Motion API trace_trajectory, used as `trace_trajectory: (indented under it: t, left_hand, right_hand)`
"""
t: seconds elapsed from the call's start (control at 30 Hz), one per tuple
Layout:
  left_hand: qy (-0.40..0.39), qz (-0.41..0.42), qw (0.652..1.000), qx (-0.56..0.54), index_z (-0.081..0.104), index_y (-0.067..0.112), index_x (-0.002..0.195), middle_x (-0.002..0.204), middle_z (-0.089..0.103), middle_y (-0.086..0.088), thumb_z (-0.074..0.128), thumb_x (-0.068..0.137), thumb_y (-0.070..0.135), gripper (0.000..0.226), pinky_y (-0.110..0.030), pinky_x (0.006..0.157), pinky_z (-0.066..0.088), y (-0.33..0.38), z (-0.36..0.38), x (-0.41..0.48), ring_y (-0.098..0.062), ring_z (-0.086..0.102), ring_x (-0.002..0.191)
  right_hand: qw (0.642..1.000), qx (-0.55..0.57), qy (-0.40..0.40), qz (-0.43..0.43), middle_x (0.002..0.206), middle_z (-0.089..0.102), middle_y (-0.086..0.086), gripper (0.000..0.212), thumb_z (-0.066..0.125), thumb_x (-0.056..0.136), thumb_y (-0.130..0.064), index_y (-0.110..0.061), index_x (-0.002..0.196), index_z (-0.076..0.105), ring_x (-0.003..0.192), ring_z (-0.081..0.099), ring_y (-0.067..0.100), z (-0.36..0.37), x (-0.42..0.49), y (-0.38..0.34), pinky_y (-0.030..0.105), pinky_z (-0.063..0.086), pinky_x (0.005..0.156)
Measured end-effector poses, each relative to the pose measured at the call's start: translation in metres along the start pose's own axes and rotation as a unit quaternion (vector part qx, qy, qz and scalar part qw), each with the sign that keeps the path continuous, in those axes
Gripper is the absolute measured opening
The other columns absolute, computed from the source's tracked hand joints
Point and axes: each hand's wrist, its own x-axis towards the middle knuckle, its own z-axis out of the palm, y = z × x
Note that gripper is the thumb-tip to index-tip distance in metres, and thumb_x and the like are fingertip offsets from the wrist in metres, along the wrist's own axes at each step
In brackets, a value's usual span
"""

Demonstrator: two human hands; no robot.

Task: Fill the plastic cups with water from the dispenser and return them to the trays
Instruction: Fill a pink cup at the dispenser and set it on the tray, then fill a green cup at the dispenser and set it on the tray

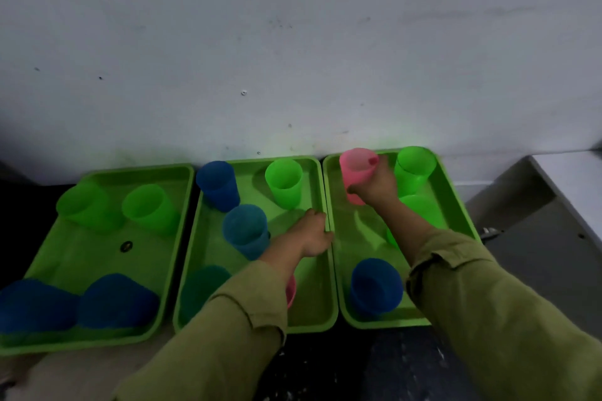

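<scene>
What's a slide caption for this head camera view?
The right hand grips a pink cup at the back of the right tray; the left hand holds the middle tray by its rim.

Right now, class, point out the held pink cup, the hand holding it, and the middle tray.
pink cup (pixel 354 169), head view, its upper side wall.
right hand (pixel 374 186), head view, its back.
middle tray (pixel 313 286), head view, bare floor near its right rim.

Three green trays lie side by side on the counter (pixel 358 368) against a wall (pixel 293 42). The right grip (pixel 374 187) curls round a pink cup (pixel 355 169) at the far left corner of the right tray (pixel 358 238), near a green cup (pixel 415 169). The left grip (pixel 312 233) lies at the right rim of the middle tray (pixel 303 286); blur hides its fingers. The left tray (pixel 97 254) carries two green and two blue cups.
</scene>
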Motion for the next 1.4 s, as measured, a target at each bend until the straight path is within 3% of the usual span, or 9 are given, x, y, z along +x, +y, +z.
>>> trace_trajectory:
  t: [0.23, 0.33, 0.43, 0.63, 0.83, 0.97, 1.13, 1.23, 1.4]
  left_hand:
    - [0.004, -0.017, 1.0, -0.003, 0.046, 0.0, 0.124, 0.131, 0.045, -0.018, 0.049, 0.094, 0.028, 0.041, -0.036, 0.098, 0.038, 0.003, 0.002, 0.005, -0.031, 0.046, 0.119]
    - [0.001, -0.017, 1.0, -0.001, 0.047, 0.0, 0.124, 0.13, 0.046, -0.018, 0.05, 0.094, 0.029, 0.042, -0.034, 0.096, 0.039, 0.004, 0.002, 0.004, -0.03, 0.046, 0.118]
    - [0.004, -0.019, 1.0, -0.012, 0.05, 0.001, 0.121, 0.126, 0.049, -0.017, 0.051, 0.093, 0.03, 0.04, -0.035, 0.093, 0.041, 0.004, 0.003, 0.002, -0.03, 0.05, 0.113]
    - [-0.001, -0.024, 1.0, -0.014, 0.048, 0.0, 0.126, 0.128, 0.053, -0.018, 0.05, 0.094, 0.032, 0.046, -0.035, 0.094, 0.044, 0.008, -0.003, -0.01, -0.031, 0.052, 0.114]
    - [0.044, 0.013, 0.998, -0.047, 0.056, 0.003, 0.123, 0.126, 0.058, -0.017, 0.053, 0.092, 0.024, 0.037, -0.032, 0.094, 0.046, 0.011, -0.025, -0.03, -0.029, 0.056, 0.113]
    - [0.105, 0.007, 0.991, -0.084, 0.054, 0.009, 0.127, 0.13, 0.056, -0.009, 0.058, 0.089, 0.027, 0.042, -0.03, 0.098, 0.044, -0.001, -0.045, -0.035, -0.023, 0.054, 0.117]
    - [0.195, -0.001, 0.975, -0.108, 0.057, 0.013, 0.121, 0.119, 0.062, -0.004, 0.061, 0.086, 0.025, 0.037, -0.027, 0.089, 0.046, -0.023, -0.07, -0.035, -0.019, 0.058, 0.107]
    - [0.242, -0.019, 0.964, -0.111, 0.053, 0.014, 0.121, 0.114, 0.062, -0.005, 0.065, 0.083, 0.025, 0.041, -0.027, 0.081, 0.047, -0.033, -0.078, -0.027, -0.019, 0.059, 0.099]
    - [0.305, -0.026, 0.95, -0.065, 0.042, 0.014, 0.129, 0.129, 0.04, -0.012, 0.075, 0.074, 0.026, 0.065, -0.035, 0.099, 0.042, -0.039, -0.08, -0.01, -0.026, 0.045, 0.117]
  right_hand:
    - [0.996, 0.072, 0.015, 0.054, 0.119, 0.051, 0.013, 0.064, 0.074, 0.072, -0.007, -0.005, 0.125, 0.037, 0.104, 0.054, 0.029, 0.007, 0.001, 0.002, 0.026, 0.041, 0.062]
    - [0.991, 0.115, 0.012, 0.07, 0.115, 0.049, 0.009, 0.062, 0.072, 0.076, -0.008, -0.005, 0.127, 0.037, 0.102, 0.051, 0.021, 0.007, -0.002, 0.003, 0.02, 0.042, 0.065]
    - [0.991, 0.111, 0.019, 0.071, 0.122, 0.052, 0.015, 0.067, 0.074, 0.073, -0.01, -0.004, 0.128, 0.037, 0.11, 0.054, 0.032, 0.008, -0.005, 0.003, 0.029, 0.043, 0.081]
    - [0.992, 0.091, 0.018, 0.081, 0.126, 0.051, 0.019, 0.065, 0.074, 0.073, -0.008, 0.0, 0.127, 0.037, 0.112, 0.053, 0.034, 0.002, -0.014, -0.005, 0.031, 0.042, 0.081]
    - [0.996, -0.04, 0.077, -0.017, 0.129, 0.044, 0.024, 0.063, 0.068, 0.078, -0.016, 0.007, 0.128, 0.037, 0.119, 0.042, 0.036, 0.002, -0.03, -0.02, 0.036, 0.032, 0.103]
    - [0.985, -0.046, 0.1, -0.133, 0.131, 0.044, 0.023, 0.062, 0.067, 0.075, -0.007, 0.003, 0.13, 0.041, 0.122, 0.041, 0.036, 0.002, -0.045, -0.037, 0.035, 0.029, 0.106]
    - [0.97, -0.119, -0.019, -0.209, 0.116, 0.058, 0.02, 0.035, 0.062, 0.08, -0.009, -0.001, 0.114, 0.057, 0.107, 0.055, 0.032, 0.013, -0.049, -0.05, 0.03, 0.038, 0.089]
    - [0.944, -0.236, -0.116, -0.201, 0.12, 0.057, 0.02, 0.036, 0.061, 0.083, -0.013, -0.001, 0.117, 0.056, 0.112, 0.054, 0.033, 0.024, -0.051, -0.05, 0.035, 0.043, 0.094]
    - [0.894, -0.355, -0.196, -0.192, 0.119, 0.056, 0.019, 0.036, 0.058, 0.087, -0.02, -0.001, 0.117, 0.056, 0.112, 0.052, 0.03, 0.039, -0.05, -0.04, 0.036, 0.044, 0.095]
